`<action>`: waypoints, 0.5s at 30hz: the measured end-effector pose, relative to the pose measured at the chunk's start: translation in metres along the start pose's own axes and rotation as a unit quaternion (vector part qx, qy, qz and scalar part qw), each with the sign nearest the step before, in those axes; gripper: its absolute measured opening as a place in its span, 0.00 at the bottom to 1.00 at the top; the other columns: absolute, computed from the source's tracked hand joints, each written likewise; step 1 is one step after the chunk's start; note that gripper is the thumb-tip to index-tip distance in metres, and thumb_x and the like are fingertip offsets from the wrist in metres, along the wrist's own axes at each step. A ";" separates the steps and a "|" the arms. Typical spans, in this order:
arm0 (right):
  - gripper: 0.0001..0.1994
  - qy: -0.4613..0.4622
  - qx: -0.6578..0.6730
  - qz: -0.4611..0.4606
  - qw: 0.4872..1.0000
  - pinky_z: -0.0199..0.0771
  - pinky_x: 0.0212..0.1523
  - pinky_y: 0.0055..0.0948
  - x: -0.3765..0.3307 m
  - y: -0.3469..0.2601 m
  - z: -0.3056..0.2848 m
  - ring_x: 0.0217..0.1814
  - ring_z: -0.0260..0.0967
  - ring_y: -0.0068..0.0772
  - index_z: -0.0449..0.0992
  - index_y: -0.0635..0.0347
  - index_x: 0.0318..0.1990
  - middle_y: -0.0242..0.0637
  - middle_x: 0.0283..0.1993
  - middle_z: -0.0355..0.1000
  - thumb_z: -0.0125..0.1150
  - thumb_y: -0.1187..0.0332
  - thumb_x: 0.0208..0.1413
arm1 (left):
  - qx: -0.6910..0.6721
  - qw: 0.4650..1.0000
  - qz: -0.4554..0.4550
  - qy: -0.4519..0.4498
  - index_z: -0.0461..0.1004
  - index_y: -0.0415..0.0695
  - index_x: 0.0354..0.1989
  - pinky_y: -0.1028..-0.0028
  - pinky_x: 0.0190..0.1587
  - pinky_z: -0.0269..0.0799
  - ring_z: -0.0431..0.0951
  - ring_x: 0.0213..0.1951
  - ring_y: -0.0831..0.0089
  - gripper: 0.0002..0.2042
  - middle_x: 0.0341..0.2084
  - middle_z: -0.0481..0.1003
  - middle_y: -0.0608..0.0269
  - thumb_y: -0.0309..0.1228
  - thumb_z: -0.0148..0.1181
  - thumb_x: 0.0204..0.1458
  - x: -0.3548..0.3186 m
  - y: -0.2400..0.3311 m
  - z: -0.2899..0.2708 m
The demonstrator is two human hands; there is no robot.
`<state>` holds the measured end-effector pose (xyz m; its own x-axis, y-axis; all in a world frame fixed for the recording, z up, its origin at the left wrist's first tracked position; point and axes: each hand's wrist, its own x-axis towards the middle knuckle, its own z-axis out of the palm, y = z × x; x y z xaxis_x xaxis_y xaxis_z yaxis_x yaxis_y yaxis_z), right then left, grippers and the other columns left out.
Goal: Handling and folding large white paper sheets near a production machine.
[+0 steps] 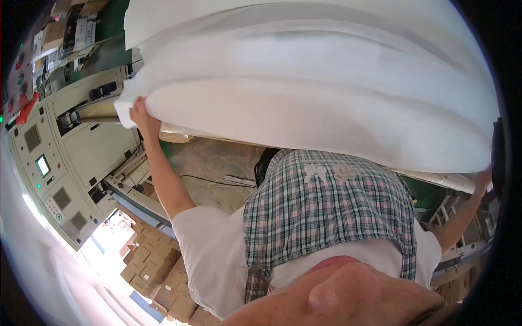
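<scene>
l hand (142, 116) grips the l edge of a big stack of white sheets (326, 103), fingers curled tight on it. r hand (483, 180) is at the stack's r end by the frame rim; can't tell its fingers. stack is raised up, spanning between both hands, above the plaid apron (326, 217). beige control cabinet (65, 163) at l, cardboard boxes (157, 271) below it.

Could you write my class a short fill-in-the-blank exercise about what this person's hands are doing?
1. Both hands grip a big stack of ____ sheets.
2. The left hand holds the stack's ____ corner.
3. The right hand grips the stack's ____ edge.
4. The person wears a ____ apron over a white shirt.

Missing words: white; left; right; checked
</scene>
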<state>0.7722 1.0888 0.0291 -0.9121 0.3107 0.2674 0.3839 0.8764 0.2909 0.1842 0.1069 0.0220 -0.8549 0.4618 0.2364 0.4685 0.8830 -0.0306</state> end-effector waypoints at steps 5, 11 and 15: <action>0.32 -0.027 0.049 0.069 0.996 0.58 0.56 0.39 -0.022 -0.052 0.083 0.60 0.54 0.47 0.63 0.51 0.54 0.45 0.55 0.60 0.48 0.83 0.34 | 0.036 0.995 -0.065 -0.065 0.65 0.49 0.47 0.56 0.60 0.44 0.55 0.55 0.50 0.22 0.51 0.62 0.57 0.26 0.53 0.38 -0.009 0.016 0.023; 0.25 -0.036 -0.046 0.081 0.995 0.57 0.56 0.39 0.074 -0.036 0.132 0.58 0.55 0.47 0.62 0.54 0.54 0.45 0.55 0.60 0.52 0.75 0.43 | 0.031 0.999 -0.027 -0.029 0.63 0.54 0.50 0.55 0.59 0.46 0.54 0.56 0.52 0.25 0.52 0.61 0.59 0.30 0.56 0.37 0.082 0.001 0.071; 0.23 -0.042 -0.080 0.082 0.993 0.58 0.55 0.39 0.072 -0.020 0.128 0.57 0.56 0.49 0.61 0.56 0.54 0.46 0.56 0.60 0.49 0.71 0.46 | 0.028 0.998 -0.045 -0.025 0.64 0.55 0.49 0.53 0.57 0.50 0.56 0.54 0.49 0.25 0.51 0.63 0.60 0.31 0.58 0.37 0.113 0.011 0.083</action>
<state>0.6805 1.1411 -0.0751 -0.8419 0.4797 0.2474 0.5397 0.7437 0.3945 0.0749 0.1759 -0.0320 -0.9034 0.3833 0.1921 0.3777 0.9236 -0.0665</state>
